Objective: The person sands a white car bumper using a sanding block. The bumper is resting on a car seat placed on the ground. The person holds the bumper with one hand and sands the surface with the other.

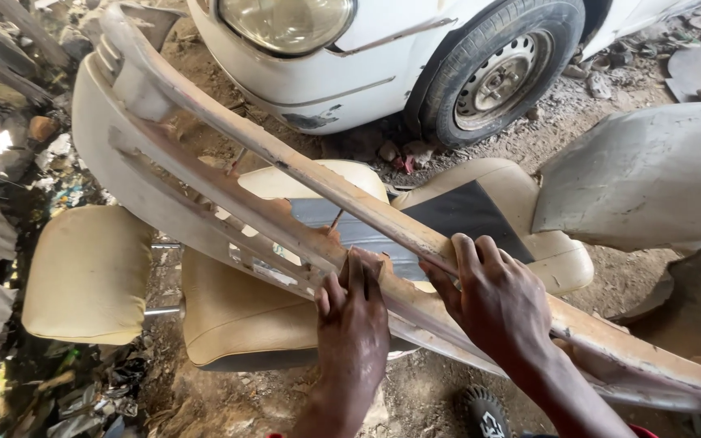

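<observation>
gripping the bumper [229, 174] rim, left hand [354, 320] and right hand [498, 302] fingers clamp it; resting on the car seat [241, 312], it could slide off.

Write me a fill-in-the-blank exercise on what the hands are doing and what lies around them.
1. Both hands, the left hand and the right hand, rest on a long, worn car ____.
2. The bumper lies across a beige car ____.
3. Beyond the seat stands a car painted ____.
4. The car's wheel stands on bare ____.

Missing words: bumper; seat; white; dirt
</observation>
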